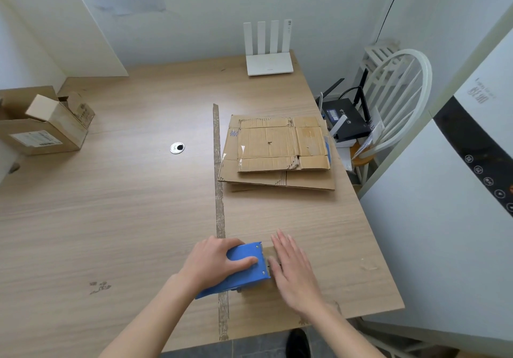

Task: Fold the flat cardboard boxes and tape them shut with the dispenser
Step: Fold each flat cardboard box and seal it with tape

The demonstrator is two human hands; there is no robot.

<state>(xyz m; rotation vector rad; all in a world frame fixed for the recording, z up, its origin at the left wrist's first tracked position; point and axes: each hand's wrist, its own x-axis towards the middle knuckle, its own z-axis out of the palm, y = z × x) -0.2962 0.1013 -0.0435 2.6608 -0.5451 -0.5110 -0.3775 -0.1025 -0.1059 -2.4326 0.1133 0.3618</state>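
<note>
Grip from my left hand clamps the blue plastic tape dispenser; my flat, open right hand should press the tape end against the wooden tabletop.

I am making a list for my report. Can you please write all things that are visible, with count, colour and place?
flat cardboard boxes: small stack, brown, table right
tape dispenser: one, blue, near edge
open carton: one, brown, far left
white router: one, table back
black router: one, on white chair
table: one, light wood
left hand: grips dispenser
right hand: flat beside dispenser
</note>
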